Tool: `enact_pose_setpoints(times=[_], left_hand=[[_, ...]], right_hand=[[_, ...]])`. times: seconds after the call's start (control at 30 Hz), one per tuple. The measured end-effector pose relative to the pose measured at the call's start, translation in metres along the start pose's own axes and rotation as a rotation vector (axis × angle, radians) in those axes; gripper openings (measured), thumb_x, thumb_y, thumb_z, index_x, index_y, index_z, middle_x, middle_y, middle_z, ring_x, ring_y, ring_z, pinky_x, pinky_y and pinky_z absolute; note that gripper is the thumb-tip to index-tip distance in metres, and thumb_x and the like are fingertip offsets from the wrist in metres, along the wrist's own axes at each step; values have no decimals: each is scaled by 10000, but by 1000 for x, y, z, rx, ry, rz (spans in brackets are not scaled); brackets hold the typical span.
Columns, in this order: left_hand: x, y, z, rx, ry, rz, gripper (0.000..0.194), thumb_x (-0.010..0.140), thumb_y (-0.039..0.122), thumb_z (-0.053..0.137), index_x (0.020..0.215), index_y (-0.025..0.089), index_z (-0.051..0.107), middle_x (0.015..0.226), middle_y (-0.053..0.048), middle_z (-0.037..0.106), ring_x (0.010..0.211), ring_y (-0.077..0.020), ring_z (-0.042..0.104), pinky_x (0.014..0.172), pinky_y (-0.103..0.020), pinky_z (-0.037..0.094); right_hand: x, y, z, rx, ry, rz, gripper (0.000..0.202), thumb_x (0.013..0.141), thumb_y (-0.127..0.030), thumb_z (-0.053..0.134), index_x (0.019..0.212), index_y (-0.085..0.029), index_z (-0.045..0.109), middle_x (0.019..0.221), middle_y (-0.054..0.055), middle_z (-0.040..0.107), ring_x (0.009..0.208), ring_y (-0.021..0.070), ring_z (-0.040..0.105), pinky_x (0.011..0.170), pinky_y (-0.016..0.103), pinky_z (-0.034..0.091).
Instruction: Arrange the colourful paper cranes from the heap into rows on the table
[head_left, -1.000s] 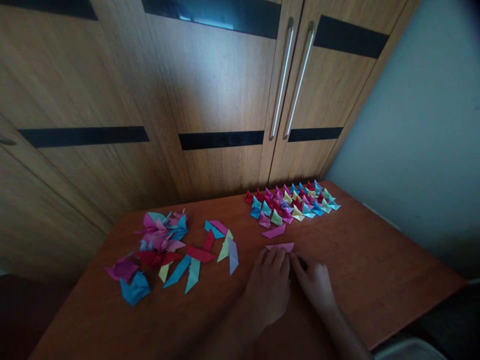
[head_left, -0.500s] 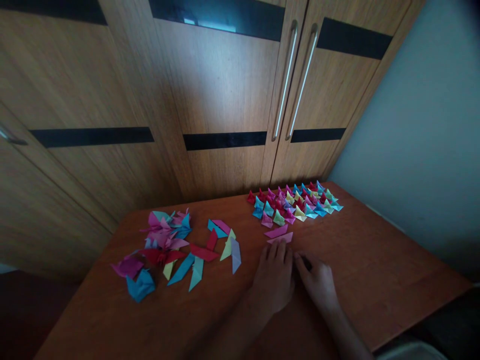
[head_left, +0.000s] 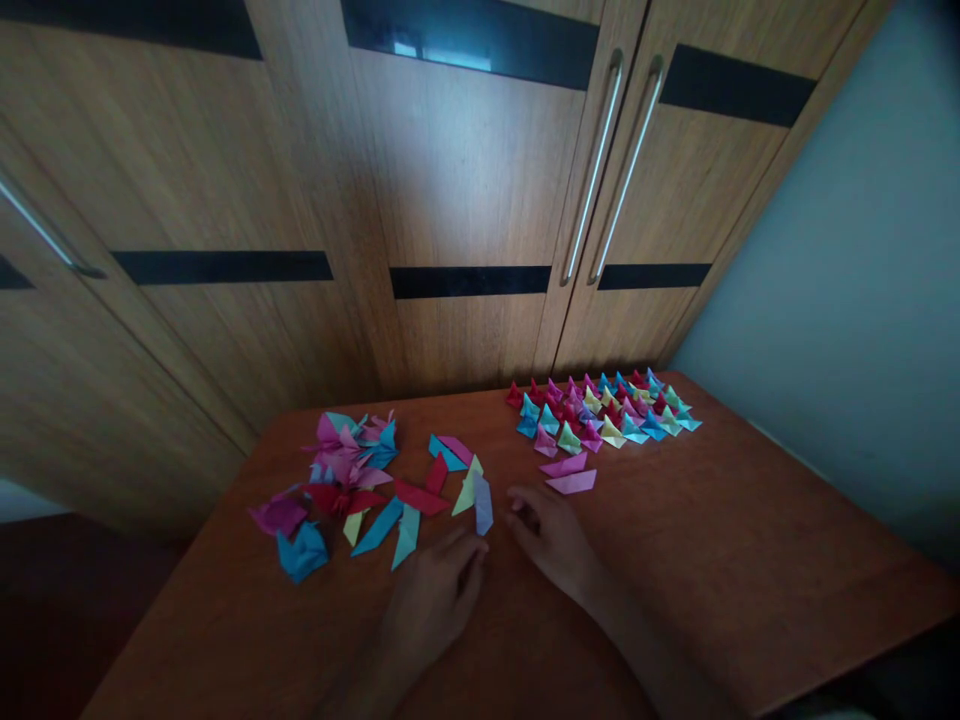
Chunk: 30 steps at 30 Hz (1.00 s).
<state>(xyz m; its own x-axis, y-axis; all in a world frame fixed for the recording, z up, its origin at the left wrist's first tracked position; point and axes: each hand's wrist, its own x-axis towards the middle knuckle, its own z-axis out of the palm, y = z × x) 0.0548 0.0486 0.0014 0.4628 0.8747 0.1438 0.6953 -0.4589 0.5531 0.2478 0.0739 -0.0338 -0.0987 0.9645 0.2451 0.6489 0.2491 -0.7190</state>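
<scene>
The left hand bends its fingers at the near end of a lavender strip; whether they grip it cannot be told. The right hand's fingers curl loosely, released; just beyond them lie two pink strips.

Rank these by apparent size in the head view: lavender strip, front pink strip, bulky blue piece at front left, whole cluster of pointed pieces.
Largest to smallest:
1. Cluster of pointed pieces
2. Bulky blue piece
3. Lavender strip and front pink strip: too alike to rank
</scene>
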Motion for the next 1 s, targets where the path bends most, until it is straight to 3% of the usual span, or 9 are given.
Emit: enact_pose_setpoints(times=[0.13,0.33,0.47,0.6,0.73,0.83,0.93,1.0], left_hand=[[-1,-7,3,-89,-4,-38,257,869,134,407,916,241,636,878,-12,670,821,-175,630,740,-268,465],[1,-7,4,-157,6,-39,256,846,124,410,876,229,641,873,-22,683,814,-180,636,731,-272,463],[1,-6,1,-177,5,-31,251,841,121,413,868,231,638,884,-20,684,824,-180,637,735,-273,459],[1,-6,1,-174,0,-28,246,846,126,415,878,231,634,896,-19,686,849,-179,634,752,-271,455],[1,-7,4,-131,-21,-30,236,854,144,421,898,242,631,884,-10,686,831,-173,634,732,-258,453],[1,-7,6,-112,-24,-35,230,854,147,423,890,246,627,871,-4,683,824,-169,635,727,-252,452],[1,-7,6,-108,-33,-40,232,851,147,425,895,249,629,873,-3,685,823,-167,636,725,-250,451],[1,-6,6,-103,-35,-41,235,848,147,425,892,249,632,865,-1,684,812,-165,635,718,-247,448]], right_hand=[[27,-14,17,-149,-30,51,349,799,-232,565,1147,-200,563,986,69,613,902,199,593,788,306,458],[35,-30,21,-297,-139,127,264,743,-266,620,1002,-233,584,1048,60,558,801,181,599,623,265,405],[32,-32,20,-223,-145,131,179,697,-179,620,867,-219,580,918,26,603,795,165,592,617,239,384],[26,-26,10,62,-157,120,107,708,-113,545,749,-209,568,687,-30,610,643,122,584,587,214,407],[15,0,-22,309,107,245,273,773,-261,542,1039,-204,543,661,-26,619,556,138,596,508,226,452],[8,34,-59,409,342,352,382,741,-378,600,1062,-195,499,709,-6,643,540,154,622,489,250,494],[5,70,-93,376,498,448,449,693,-417,648,1051,-202,481,783,20,668,605,183,665,544,284,546],[4,90,-108,276,536,515,476,702,-418,632,1096,-200,477,796,30,678,630,199,679,568,297,559]])
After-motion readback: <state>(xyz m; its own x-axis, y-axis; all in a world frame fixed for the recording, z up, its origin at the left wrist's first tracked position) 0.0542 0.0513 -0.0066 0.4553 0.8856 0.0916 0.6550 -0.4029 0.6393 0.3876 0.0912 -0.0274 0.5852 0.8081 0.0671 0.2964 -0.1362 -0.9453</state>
